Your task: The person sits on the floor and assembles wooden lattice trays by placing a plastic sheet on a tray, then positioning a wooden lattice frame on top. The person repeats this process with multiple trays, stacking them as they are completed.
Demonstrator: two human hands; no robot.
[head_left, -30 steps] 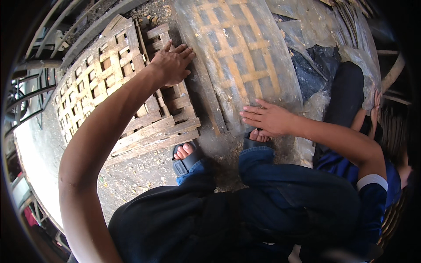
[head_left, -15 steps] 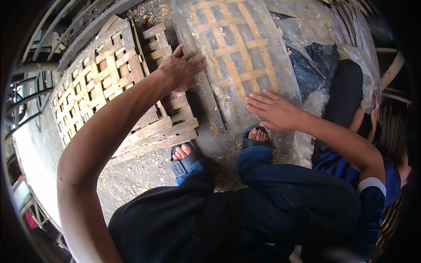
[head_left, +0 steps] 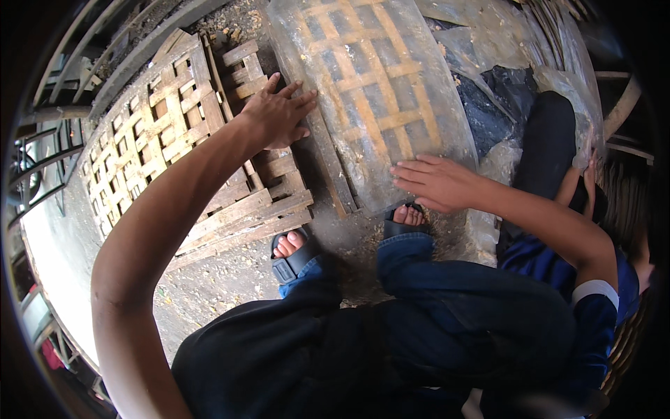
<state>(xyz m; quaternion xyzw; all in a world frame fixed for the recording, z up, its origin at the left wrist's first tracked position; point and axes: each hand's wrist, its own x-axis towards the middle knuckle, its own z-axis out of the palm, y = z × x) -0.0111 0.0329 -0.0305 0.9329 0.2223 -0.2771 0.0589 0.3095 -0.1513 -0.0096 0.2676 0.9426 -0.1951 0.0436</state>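
Observation:
A woven slatted panel wrapped in cloudy plastic sheeting [head_left: 359,87] lies in front of me. My right hand [head_left: 436,183] rests flat on its near right corner, fingers stretched toward the left. My left hand [head_left: 276,117] is spread at the panel's left edge, over the gap beside it; whether its fingertips touch the plastic I cannot tell. Left of that hand lie stacked woven bamboo panels [head_left: 150,129] with loose-looking slat ends. Neither hand grips anything.
My sandalled feet [head_left: 289,244] stand on the littered floor [head_left: 216,286]. At the right, another person's dark-clothed leg [head_left: 548,140] and hands are close to my right arm. Dark plastic sheets [head_left: 495,105] lie beyond the wrapped panel. Metal frames [head_left: 49,160] stand at the far left.
My left hand has shifted slightly left. The right hand has slid a little nearer to me, with its fingers closer together. Both panels lie nearly where they were.

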